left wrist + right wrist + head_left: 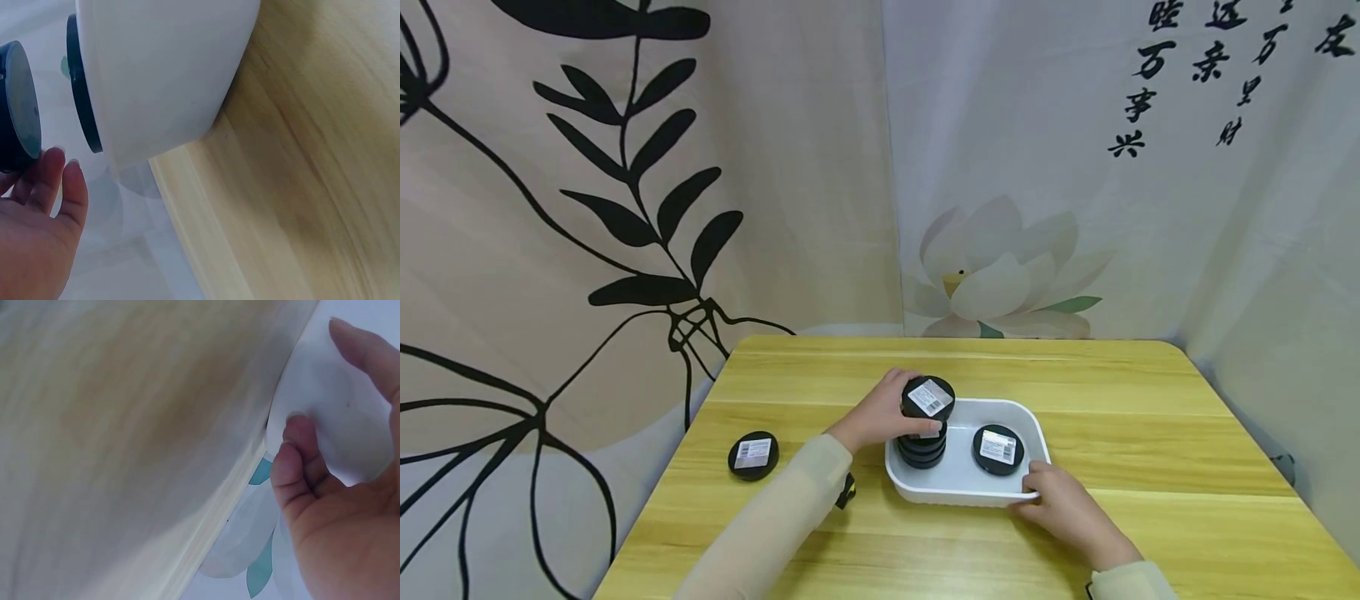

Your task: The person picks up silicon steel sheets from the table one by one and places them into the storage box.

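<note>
My left hand (880, 413) holds a black round disc (928, 397) with a white barcode label, fingers at its far side and thumb at the near side. It is over a stack of similar black discs (922, 454) at the left end of a white tray (966, 497). In the left wrist view the held disc (22, 103) is apart from the top disc of the stack (82, 87), which rises past the tray's rim. Another labelled disc (997, 450) lies in the tray's right half. At the tray's near right corner, my right hand (1071, 510) grips the rim.
A single labelled black disc (753, 455) lies on the wooden table (1150, 433), left of the tray. A small black and yellow object (846, 492) is partly hidden behind the left sleeve. Patterned curtains (820, 167) hang behind the table.
</note>
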The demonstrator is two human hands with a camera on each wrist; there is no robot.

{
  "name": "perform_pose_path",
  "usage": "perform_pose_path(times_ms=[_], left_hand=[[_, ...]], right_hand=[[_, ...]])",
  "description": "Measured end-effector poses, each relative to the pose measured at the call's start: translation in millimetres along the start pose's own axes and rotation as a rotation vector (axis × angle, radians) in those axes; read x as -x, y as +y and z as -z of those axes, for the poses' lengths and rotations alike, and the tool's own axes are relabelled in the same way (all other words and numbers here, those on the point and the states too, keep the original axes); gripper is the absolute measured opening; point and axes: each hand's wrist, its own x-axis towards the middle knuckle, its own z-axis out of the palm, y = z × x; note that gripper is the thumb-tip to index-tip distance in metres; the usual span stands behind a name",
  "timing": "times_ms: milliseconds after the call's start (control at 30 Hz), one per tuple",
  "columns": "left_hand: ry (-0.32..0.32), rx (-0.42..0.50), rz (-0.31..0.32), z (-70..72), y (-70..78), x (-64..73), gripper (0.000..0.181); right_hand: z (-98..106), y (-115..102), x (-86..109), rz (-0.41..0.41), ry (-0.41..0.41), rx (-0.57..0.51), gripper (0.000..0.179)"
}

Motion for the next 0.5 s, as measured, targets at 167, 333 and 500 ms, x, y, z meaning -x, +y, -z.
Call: perform_pose_path(times_ms=[167,333,500], left_hand=[[-0.007,-0.012,-0.008,1.7,4.9,-2.3,0.096],[-0.026,-0.014,-0.005,2.5,8.4,-3.1,0.095],[-0.027,-0.011,-0.007,3.1,7.9,-4.0,0.094]], right_hand=[[0.6,0.2,-0.2,-0.008,-0.013,-0.002,0.022],[1.1,0.0,0.1,-0.011,-0.012,0.002,0.022],[0.5,-0.3,-1.1,-0.02,-0.023,0.005,0.021]])
